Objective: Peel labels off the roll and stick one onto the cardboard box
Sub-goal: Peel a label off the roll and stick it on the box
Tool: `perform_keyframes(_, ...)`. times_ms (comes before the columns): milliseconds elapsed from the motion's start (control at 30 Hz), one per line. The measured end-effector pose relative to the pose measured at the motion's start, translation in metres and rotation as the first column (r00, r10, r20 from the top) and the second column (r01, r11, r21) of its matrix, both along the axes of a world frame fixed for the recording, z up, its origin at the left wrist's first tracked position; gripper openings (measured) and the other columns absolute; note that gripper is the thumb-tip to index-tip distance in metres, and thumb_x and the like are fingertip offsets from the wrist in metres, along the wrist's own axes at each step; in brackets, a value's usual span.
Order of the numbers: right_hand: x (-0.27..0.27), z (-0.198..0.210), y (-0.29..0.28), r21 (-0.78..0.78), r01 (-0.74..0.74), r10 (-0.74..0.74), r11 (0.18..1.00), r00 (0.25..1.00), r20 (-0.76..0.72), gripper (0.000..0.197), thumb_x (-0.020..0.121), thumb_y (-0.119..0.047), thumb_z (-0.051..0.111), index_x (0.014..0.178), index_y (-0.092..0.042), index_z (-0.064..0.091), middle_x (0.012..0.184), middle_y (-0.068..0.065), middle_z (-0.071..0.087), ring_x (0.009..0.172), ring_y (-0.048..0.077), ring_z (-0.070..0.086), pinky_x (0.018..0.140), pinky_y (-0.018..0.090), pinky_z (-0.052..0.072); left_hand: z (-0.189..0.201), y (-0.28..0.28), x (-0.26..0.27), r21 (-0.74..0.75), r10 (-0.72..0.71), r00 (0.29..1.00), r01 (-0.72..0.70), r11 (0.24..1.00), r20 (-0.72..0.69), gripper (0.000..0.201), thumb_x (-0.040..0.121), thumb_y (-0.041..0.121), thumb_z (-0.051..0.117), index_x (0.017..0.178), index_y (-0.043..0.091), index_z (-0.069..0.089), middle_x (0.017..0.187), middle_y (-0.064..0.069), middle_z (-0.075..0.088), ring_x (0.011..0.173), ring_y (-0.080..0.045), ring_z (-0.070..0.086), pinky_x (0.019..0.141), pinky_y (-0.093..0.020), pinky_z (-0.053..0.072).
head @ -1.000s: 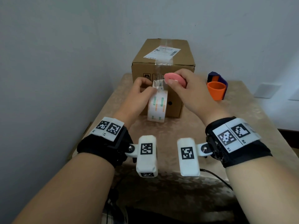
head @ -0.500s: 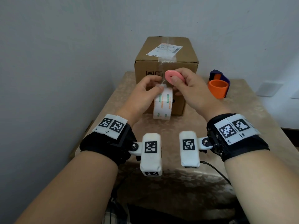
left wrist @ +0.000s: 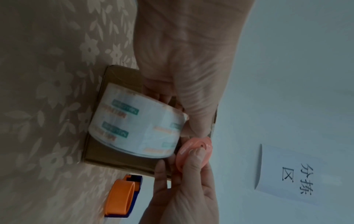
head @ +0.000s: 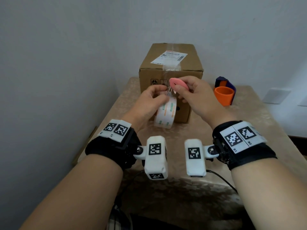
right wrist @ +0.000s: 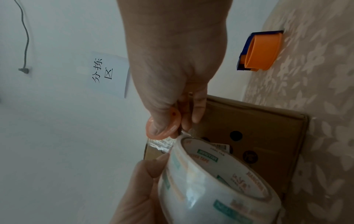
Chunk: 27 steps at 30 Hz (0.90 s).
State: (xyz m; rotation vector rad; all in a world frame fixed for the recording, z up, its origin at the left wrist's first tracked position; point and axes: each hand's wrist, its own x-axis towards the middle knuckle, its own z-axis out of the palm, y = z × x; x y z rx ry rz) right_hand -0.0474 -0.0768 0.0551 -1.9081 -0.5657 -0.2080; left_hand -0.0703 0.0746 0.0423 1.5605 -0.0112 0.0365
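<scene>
The left hand (head: 149,103) held the roll (head: 165,113) up in the air, with its fingers curled round it and the thumb on the rim. The right hand (head: 197,100) pinched a small pink disc (head: 179,83) between thumb and fingers, just above the top of the roll. A short bit of clear, crinkled tape (right wrist: 161,143) stuck up from the roll between the two hands, right under the disc. From the left wrist, the roll (left wrist: 138,128) looked see-through, with green and orange print on it, and the thumb of the other hand pressed flat on the disc (left wrist: 197,153). From the right wrist, the roll (right wrist: 214,180) showed its open middle, with words printed inside. The box (head: 171,77) sat on the table (head: 249,117) just behind the hands, against the wall, and the hands were not touching it. The box was shut, with clear tape along its top and a white printed label (head: 169,58) stuck there. An orange and blue tape holder (head: 224,93) stood on the table to the right of the box, a little apart from it. A white paper (left wrist: 287,178) with black writing hung on the wall. The table had a tan cloth with a flower pattern.
</scene>
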Motion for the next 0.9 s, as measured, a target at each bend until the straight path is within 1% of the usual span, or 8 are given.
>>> perform_keyframes(100,0.0,0.0,0.0,-0.001,0.012,-0.012,1.0,1.0,0.003,0.016,0.09,-0.027,0.058,0.106,-0.032,0.06,0.09,-0.017,0.063,0.08,-0.001,0.058,0.07,0.013,0.048,-0.002,-0.001,0.001,0.01,0.001,1.0,-0.001,1.0,0.012,0.034,0.089,0.004,0.055,0.121,0.014,0.051,0.1,0.002,0.061,0.068,-0.002,0.065,0.05,-0.013,0.05)
perform_keyframes(233,0.0,-0.001,0.003,0.004,0.055,-0.055,0.998,0.998,0.016,0.024,0.09,-0.027,0.06,0.113,-0.022,0.063,0.102,-0.005,0.068,0.097,0.012,0.063,0.088,0.032,0.053,-0.004,-0.002,0.001,0.004,0.011,1.0,-0.012,1.0,0.019,0.034,0.089,0.002,0.054,0.122,0.012,0.05,0.1,0.001,0.06,0.074,-0.006,0.064,0.057,-0.015,0.053)
perform_keyframes(267,0.0,0.0,0.003,-0.005,0.064,-0.064,0.998,0.998,0.023,0.025,0.09,-0.027,0.06,0.113,-0.02,0.063,0.104,-0.003,0.067,0.099,0.013,0.063,0.091,0.034,0.052,-0.004,-0.003,0.001,0.01,0.012,1.0,-0.012,1.0,0.021,0.034,0.089,0.002,0.054,0.122,0.012,0.05,0.101,0.0,0.06,0.075,-0.007,0.064,0.057,-0.015,0.053)
perform_keyframes(467,0.003,-0.002,0.005,-0.004,0.087,-0.087,0.996,0.996,0.013,0.026,0.09,-0.024,0.059,0.115,-0.017,0.063,0.102,-0.006,0.065,0.101,0.012,0.062,0.094,0.034,0.052,-0.003,-0.003,0.004,0.013,0.03,0.999,-0.03,0.999,0.021,0.035,0.09,0.003,0.054,0.124,0.009,0.05,0.107,-0.006,0.06,0.076,-0.009,0.064,0.06,-0.018,0.054)
perform_keyframes(533,0.003,-0.003,0.006,-0.007,0.091,-0.091,0.996,0.996,0.024,0.026,0.09,-0.026,0.06,0.115,-0.019,0.064,0.104,-0.004,0.067,0.102,0.014,0.062,0.095,0.036,0.051,-0.004,-0.004,0.006,0.015,0.049,0.998,-0.05,0.999,0.026,0.03,0.09,0.006,0.055,0.119,0.012,0.052,0.112,-0.01,0.062,0.081,-0.015,0.066,0.069,-0.026,0.057)
perform_keyframes(633,0.006,-0.003,0.006,0.005,0.087,-0.088,0.996,0.996,0.03,0.026,0.09,-0.025,0.06,0.114,-0.019,0.064,0.104,-0.005,0.066,0.102,0.013,0.062,0.095,0.033,0.051,-0.006,-0.007,0.006,0.044,0.11,0.991,-0.113,0.993,0.071,0.024,0.088,0.006,0.055,0.11,0.018,0.055,0.117,-0.016,0.062,0.095,-0.032,0.066,0.083,-0.043,0.057)
perform_keyframes(833,0.007,-0.002,0.004,0.016,0.068,-0.069,0.998,0.997,0.037,0.026,0.09,-0.025,0.06,0.115,-0.018,0.064,0.104,-0.004,0.068,0.101,0.011,0.062,0.092,0.028,0.051,-0.012,-0.004,0.005,0.047,0.0,0.997,-0.004,0.999,0.082,0.034,0.087,0.002,0.053,0.113,0.023,0.049,0.119,-0.01,0.057,0.09,-0.028,0.065,0.082,-0.046,0.055)
perform_keyframes(900,0.007,-0.001,0.004,0.021,0.061,-0.061,0.998,0.998,0.032,0.026,0.09,-0.024,0.06,0.115,-0.018,0.064,0.102,-0.007,0.067,0.099,0.008,0.062,0.089,0.022,0.05,-0.017,-0.004,0.004,0.052,0.019,0.995,-0.024,0.998,0.093,0.032,0.088,0.0,0.053,0.113,0.02,0.046,0.115,-0.01,0.055,0.091,-0.025,0.062,0.08,-0.041,0.055)
